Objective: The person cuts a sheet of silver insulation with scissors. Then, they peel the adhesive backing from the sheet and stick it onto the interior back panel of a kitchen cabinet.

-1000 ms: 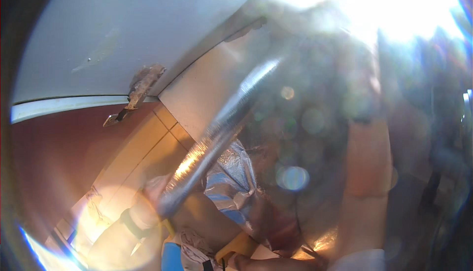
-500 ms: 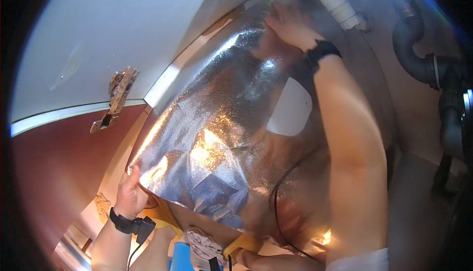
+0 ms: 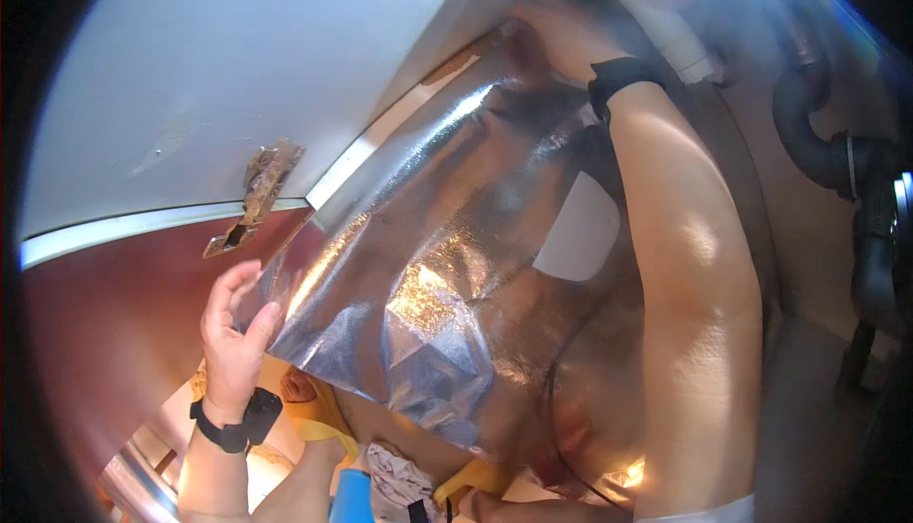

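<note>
A wrinkled silver foil sheet [image 3: 418,190] with a white patch [image 3: 577,226] spreads across the middle of the head view, inside a cabinet. At its lower left edge, my left hand [image 3: 238,338], with a black strap and device on the wrist, has its fingers curved and apart, close to or touching the foil. My right forearm reaches up the right side to my right hand [image 3: 547,33] at the far top of the foil; its fingers are hazy and hard to make out. A thin dark cable crosses the lower foil.
An open white cabinet door [image 3: 209,67] with a rusty hinge [image 3: 266,181] fills the upper left, above a maroon panel [image 3: 105,333]. White pipes [image 3: 689,48] and a black drain trap [image 3: 808,143] occupy the right. Yellow items, crumpled cloth [image 3: 399,480] and a blue object [image 3: 350,499] lie below.
A second ago glare obscured much of the view. Since half a second ago, my left hand has moved up and spread its fingers at the foil edge; pipes and door appear shifted slightly down.
</note>
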`<act>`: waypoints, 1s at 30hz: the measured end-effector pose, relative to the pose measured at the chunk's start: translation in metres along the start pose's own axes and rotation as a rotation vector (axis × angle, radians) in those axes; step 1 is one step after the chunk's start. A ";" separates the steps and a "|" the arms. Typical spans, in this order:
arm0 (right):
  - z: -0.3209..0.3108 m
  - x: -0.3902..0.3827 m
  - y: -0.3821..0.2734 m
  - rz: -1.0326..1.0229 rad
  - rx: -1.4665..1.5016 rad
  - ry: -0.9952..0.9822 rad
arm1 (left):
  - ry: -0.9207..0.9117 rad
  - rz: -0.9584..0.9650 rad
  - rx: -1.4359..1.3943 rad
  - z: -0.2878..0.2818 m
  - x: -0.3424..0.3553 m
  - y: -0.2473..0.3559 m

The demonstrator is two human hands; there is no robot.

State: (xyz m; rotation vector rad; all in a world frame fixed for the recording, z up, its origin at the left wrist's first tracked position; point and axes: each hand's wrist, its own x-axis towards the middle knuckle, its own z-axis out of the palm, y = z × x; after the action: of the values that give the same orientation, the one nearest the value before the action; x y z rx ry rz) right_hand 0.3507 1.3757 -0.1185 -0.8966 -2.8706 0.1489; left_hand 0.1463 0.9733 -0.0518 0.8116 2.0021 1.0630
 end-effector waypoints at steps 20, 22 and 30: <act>-0.004 0.011 0.005 0.055 -0.375 -0.092 | -0.179 0.294 0.518 0.022 0.002 0.049; 0.013 0.005 0.008 0.105 0.042 0.153 | -0.189 0.266 0.563 0.019 0.003 0.047; 0.006 0.013 0.027 0.352 -0.011 0.092 | -0.050 0.218 0.599 0.028 0.010 0.042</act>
State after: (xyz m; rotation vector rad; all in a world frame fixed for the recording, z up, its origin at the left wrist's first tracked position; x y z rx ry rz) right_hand 0.3544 1.4051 -0.1268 -1.3664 -2.6076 0.1221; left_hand 0.1716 1.0122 -0.0292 1.3742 2.2524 0.5345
